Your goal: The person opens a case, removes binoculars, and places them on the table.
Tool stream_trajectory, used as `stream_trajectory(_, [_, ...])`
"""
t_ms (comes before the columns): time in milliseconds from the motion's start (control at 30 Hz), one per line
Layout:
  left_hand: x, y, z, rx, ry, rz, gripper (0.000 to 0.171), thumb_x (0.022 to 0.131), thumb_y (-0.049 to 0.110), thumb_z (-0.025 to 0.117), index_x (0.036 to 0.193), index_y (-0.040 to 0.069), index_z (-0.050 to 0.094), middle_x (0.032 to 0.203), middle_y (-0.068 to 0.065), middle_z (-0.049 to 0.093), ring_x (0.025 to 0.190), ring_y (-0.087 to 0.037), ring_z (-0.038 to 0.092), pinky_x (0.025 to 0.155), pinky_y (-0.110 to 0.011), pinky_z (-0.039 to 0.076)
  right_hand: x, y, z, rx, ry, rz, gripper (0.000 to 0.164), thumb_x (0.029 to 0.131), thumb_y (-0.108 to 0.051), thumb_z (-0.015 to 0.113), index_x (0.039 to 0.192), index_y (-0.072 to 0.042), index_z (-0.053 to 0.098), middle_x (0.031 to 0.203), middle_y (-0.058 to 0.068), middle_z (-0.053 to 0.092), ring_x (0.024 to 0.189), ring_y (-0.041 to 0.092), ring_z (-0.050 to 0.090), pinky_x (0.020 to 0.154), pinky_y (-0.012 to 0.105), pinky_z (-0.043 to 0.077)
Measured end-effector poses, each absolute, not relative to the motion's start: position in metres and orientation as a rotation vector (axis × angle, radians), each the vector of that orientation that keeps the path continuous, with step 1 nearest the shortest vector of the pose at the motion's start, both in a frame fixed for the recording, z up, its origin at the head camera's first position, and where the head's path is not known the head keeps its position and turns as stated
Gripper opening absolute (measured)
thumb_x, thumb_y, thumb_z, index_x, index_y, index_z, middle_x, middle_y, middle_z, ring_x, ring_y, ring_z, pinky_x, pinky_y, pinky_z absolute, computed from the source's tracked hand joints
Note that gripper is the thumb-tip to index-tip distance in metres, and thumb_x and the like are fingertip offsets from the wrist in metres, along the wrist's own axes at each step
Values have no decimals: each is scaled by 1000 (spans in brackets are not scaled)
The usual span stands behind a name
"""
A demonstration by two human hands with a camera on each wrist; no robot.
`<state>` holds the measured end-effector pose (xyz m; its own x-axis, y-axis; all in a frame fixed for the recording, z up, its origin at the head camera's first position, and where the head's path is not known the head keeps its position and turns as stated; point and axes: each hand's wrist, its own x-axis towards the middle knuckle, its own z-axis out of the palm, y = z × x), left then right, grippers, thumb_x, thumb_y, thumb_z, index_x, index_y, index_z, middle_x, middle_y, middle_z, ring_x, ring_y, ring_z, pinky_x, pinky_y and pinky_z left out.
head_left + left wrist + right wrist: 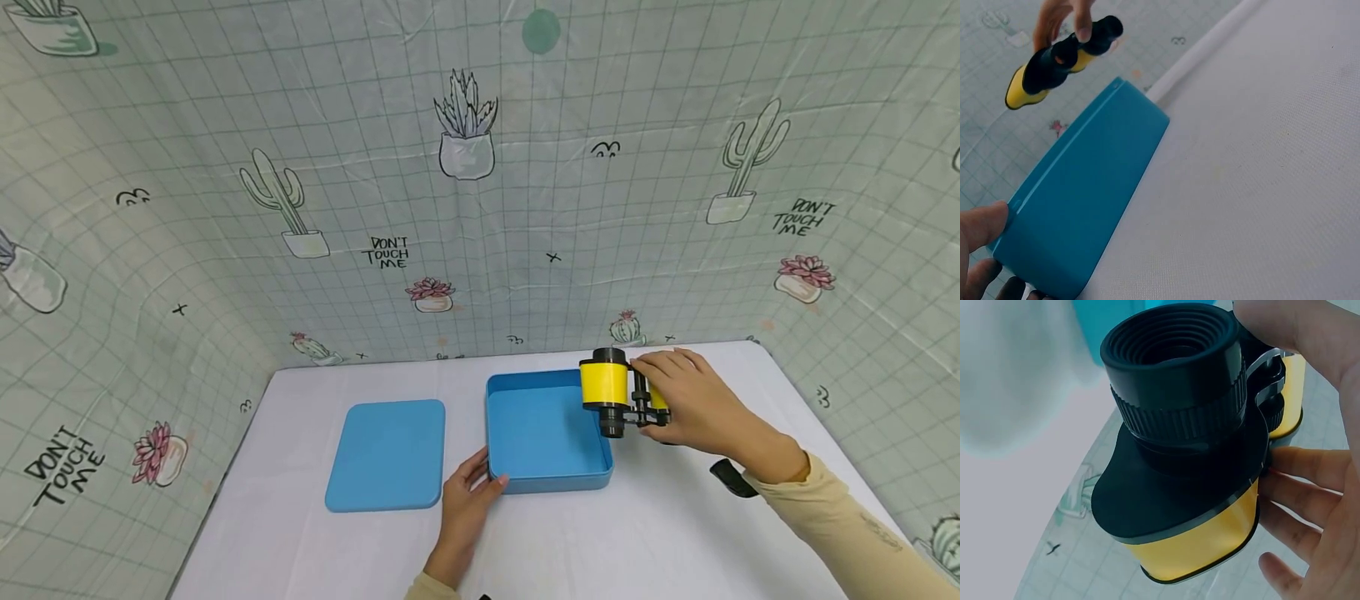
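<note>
Yellow-and-black binoculars (pixel 604 383) are held up by my right hand (pixel 693 404), over the right side of an open blue box (pixel 555 483). In the right wrist view, one ridged black eyepiece (pixel 1175 394) faces the camera, and the thumb and fingers grip around the middle of the binoculars. My left hand (pixel 468 504) holds the box at its near left corner. The left wrist view shows that thumb against the wall near the rim and the fingers around the corner. No contents show in the visible part of the box.
A flat blue lid (pixel 386 457) lies on the white table (pixel 300 433), left of the box. Behind the table hangs a grid-patterned cloth (pixel 525 208) with cactus drawings. Beside the right wrist is a small black object (pixel 733 478).
</note>
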<state>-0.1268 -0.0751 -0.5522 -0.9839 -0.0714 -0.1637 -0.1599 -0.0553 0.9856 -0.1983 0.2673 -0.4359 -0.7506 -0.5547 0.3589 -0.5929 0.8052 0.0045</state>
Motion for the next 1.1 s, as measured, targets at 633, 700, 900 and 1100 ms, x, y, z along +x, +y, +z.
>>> stream_trajectory(633, [-127, -75, -554, -263, 2114, 2211, 64, 94, 2, 77, 150, -12, 49, 146, -30, 54, 136, -46, 54, 106, -43, 55, -197, 312, -469, 959, -2594, 139, 93, 58, -34, 102, 133, 4, 63, 127, 18, 66, 117, 41, 59, 104, 66, 41])
stream_trajectory(700, [-127, -75, -555, -264, 2110, 2213, 64, 94, 3, 77, 150, -11, 49, 146, -30, 55, 135, -46, 54, 105, -42, 56, -198, 315, -473, 969, -2602, 138, 92, 58, -34, 102, 132, 4, 63, 127, 18, 66, 117, 41, 59, 103, 66, 42])
stream_trajectory(900, [-127, -75, -556, -265, 2115, 2214, 64, 93, 3, 78, 149, -11, 50, 145, -30, 55, 135, -45, 55, 103, -41, 57, -198, 322, -484, 979, -2646, 140, 89, 60, -32, 101, 133, 3, 64, 129, 17, 66, 118, 41, 60, 104, 65, 42])
stream_trajectory(1100, [-126, -75, -556, -265, 2108, 2225, 65, 93, 3, 79, 149, -11, 50, 146, -30, 55, 135, -45, 54, 105, -41, 56, -198, 326, -493, 987, -2696, 139, 89, 61, -35, 101, 134, 2, 65, 131, 17, 66, 120, 41, 60, 105, 64, 42])
